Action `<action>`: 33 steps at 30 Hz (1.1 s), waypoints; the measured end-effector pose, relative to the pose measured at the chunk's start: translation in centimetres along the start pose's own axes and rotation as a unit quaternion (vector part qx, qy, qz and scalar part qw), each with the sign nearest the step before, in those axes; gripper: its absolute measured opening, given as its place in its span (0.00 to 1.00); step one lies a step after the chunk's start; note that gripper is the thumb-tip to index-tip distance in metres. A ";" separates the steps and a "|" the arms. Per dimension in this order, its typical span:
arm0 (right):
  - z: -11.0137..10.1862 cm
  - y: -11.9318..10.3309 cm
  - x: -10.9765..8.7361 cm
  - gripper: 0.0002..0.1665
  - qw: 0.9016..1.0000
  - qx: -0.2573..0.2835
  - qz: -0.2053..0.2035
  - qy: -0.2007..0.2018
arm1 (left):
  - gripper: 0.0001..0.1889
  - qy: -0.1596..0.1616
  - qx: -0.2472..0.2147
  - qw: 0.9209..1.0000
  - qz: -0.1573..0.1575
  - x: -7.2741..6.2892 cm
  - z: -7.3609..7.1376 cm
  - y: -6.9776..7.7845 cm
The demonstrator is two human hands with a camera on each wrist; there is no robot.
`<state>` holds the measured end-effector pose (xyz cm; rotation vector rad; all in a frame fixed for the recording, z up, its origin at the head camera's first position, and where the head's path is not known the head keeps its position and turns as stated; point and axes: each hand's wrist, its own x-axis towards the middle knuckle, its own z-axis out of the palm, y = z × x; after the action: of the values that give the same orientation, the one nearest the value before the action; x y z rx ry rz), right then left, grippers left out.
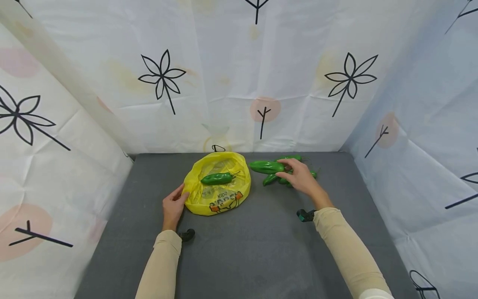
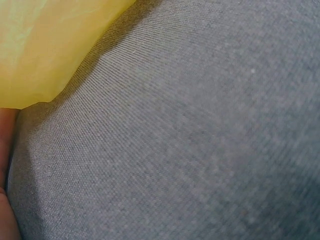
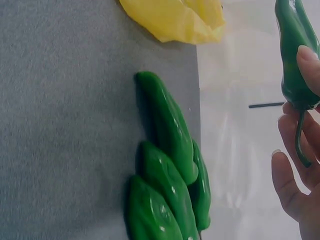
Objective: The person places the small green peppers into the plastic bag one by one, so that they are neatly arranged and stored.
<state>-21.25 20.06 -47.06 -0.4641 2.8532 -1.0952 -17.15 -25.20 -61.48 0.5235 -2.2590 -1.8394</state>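
Observation:
A green pepper (image 1: 267,167) is pinched near its stem end by my right hand (image 1: 301,177), raised over the pile; in the right wrist view its thin stem hangs below the fingers. Beneath that hand several more green peppers (image 3: 167,132) lie together on the table. My left hand (image 1: 174,205) grips the left edge of a yellow plastic bag (image 1: 190,197), thumb on the near side. The bag's mouth is spread wide, and one green pepper (image 1: 216,179) lies inside it. Only a bit of the left fingers (image 2: 6,150) shows in the left wrist view.
The dark grey table (image 1: 239,257) ends at a white patterned cloth (image 1: 224,91) behind the bag. Similar cloth hangs on the left and right sides. Black wrist devices (image 1: 186,235) sit on both wrists.

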 end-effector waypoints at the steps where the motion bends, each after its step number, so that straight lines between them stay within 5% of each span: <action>1: 0.2 -0.1 0.2 0.32 1.000 0.003 -0.001 -0.002 | 0.25 -0.001 -0.001 1.000 -0.001 0.0 0.0 0.0; 33: 2.8 -2.6 4.4 0.29 0.997 0.039 -0.039 -0.055 | 0.25 0.007 0.011 1.000 -0.006 0.0 0.0 0.2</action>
<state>-24.39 15.13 -47.16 -0.6147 2.7085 -1.1503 -17.19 -25.20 -61.24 0.5523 -2.2745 -1.8122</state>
